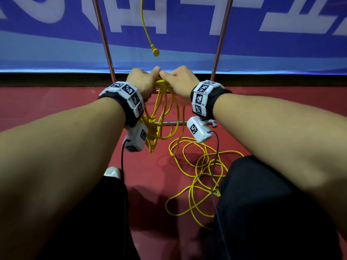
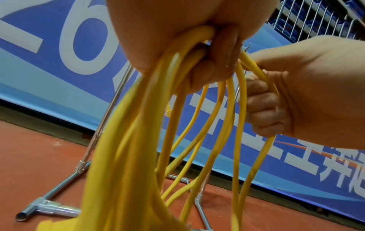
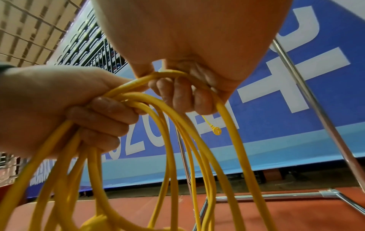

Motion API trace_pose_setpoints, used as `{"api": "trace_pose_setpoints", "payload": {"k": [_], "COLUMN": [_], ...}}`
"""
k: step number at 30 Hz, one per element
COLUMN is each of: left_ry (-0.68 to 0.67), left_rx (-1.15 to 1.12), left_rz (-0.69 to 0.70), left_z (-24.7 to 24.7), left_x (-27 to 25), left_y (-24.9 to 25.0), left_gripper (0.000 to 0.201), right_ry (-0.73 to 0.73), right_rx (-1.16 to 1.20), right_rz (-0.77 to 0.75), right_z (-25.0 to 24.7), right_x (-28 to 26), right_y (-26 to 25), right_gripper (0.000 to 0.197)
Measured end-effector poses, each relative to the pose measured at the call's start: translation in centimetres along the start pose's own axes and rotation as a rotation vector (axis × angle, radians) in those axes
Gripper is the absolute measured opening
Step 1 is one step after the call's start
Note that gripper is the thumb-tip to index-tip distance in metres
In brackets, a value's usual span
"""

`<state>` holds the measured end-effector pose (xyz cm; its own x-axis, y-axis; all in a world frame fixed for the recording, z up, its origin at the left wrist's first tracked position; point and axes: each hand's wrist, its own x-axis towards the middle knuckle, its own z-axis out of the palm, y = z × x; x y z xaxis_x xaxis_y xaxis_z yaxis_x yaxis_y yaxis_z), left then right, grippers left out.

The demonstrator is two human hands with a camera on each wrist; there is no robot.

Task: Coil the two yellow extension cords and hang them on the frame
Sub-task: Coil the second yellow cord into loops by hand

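The left hand [image 1: 143, 79] is gripping the gathered coil [image 1: 161, 109]; the right hand [image 1: 181, 79] is gripping one strand. The loose cord [image 1: 199, 166] lying on the floor [image 1: 56, 109] may be snagging, I judge.

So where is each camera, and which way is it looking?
Head: on the person's head, looking down at the left hand, right hand, both forearms, and loose cord on the red floor.
Left wrist: under that wrist, looking along its fingers gripping the yellow loops.
Right wrist: likewise, fingers curled round one strand.
All three show the hanging plug and metal frame.
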<state>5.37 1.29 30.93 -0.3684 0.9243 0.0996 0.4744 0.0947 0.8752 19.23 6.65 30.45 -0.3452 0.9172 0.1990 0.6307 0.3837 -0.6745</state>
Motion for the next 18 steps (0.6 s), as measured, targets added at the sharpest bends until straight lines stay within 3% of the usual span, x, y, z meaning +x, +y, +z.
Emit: {"api": "trace_pose_setpoints", "payload": {"k": [10, 18], "left_ry": [0.081, 0.076], "left_rx": [-0.034, -0.157], "left_rz": [0.050, -0.037], "left_z": [-0.7, 2.4], "left_x": [0.5, -0.3], "left_y": [-0.3, -4.8], "left_gripper": [0.052, 0.046], "right_ry": [-0.039, 0.068], "right_rx": [0.149, 0.390], "right_rz": [-0.013, 0.089], "right_z": [0.4, 5.9], "right_x": [0.2, -1.5], "right_y": [0.1, 3.5], "right_gripper": [0.053, 0.048]}}
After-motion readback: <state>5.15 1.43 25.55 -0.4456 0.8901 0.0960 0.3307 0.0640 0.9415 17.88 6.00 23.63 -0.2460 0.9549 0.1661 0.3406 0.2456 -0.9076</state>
